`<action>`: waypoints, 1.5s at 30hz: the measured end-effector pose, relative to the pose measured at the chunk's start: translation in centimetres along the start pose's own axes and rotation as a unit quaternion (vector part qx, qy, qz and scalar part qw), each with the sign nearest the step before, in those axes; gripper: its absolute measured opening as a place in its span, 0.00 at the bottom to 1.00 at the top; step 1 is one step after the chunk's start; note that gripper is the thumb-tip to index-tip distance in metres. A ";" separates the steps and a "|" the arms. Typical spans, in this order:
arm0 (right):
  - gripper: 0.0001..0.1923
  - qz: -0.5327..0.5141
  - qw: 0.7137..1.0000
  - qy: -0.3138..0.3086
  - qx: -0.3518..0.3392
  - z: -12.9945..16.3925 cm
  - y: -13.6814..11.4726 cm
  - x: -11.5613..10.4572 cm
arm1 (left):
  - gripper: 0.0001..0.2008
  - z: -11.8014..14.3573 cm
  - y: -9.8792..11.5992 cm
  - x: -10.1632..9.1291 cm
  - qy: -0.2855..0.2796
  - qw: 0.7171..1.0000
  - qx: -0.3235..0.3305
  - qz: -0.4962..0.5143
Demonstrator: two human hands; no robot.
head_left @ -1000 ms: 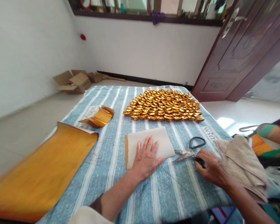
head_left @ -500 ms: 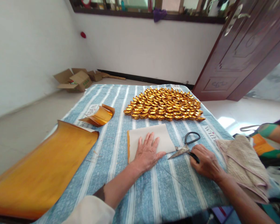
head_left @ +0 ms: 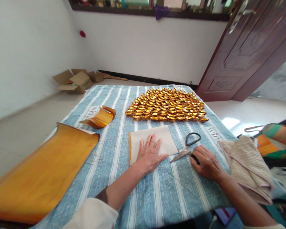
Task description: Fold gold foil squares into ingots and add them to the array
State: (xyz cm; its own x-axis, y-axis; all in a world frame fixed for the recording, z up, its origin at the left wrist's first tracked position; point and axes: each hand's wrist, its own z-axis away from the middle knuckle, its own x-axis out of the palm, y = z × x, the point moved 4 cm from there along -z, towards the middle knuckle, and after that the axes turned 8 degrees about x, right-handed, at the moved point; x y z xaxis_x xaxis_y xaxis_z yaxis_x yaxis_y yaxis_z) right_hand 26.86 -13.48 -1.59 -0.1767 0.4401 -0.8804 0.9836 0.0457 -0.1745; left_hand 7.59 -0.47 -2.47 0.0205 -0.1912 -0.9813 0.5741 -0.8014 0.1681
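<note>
My left hand (head_left: 149, 152) lies flat with spread fingers on a folded sheet of paper (head_left: 165, 136), whose pale side faces up and whose left edge shows a gold strip. At the paper's lower right corner are black-handled scissors (head_left: 185, 150), blades apart and pointing left. My right hand (head_left: 206, 161) has its fingers closed on the near handle of the scissors, while the far loop stands free. Part of the near handle is hidden under the fingers.
Gold paper ingots (head_left: 166, 106) stand in packed rows at the back. On the left lie a large gold sheet (head_left: 45, 168) and a smaller curled gold piece (head_left: 101, 117). A beige towel (head_left: 248, 168) rests at the right table edge. Cardboard boxes (head_left: 73, 81) sit on the floor.
The scissors and my right hand have shifted slightly left toward the paper. My left hand stays flat on the sheet. The whole view has moved a little.
</note>
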 end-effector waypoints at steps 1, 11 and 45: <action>0.10 0.003 1.000 0.002 -0.003 -0.1 0.0 0.0 | 0.36 0.0 -0.1 0.1 0.003 1.000 0.002 0.000; 0.13 0.013 1.000 -0.002 -0.027 0.1 0.0 -0.2 | 0.37 0.1 -0.2 0.6 0.004 1.000 0.013 -0.002; 0.16 0.048 0.998 -0.001 -0.041 0.8 -1.2 -0.1 | 0.36 0.1 0.3 0.2 -0.025 0.999 0.000 0.047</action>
State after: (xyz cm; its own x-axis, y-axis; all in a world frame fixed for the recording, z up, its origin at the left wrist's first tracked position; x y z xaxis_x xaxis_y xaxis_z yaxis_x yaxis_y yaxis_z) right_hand 25.65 -14.28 -1.66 -0.0805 0.4444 -0.8922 0.9957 0.0768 -0.0516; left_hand 7.66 -0.78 -2.59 0.0345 -0.2940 -0.9552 0.5712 -0.7784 0.2602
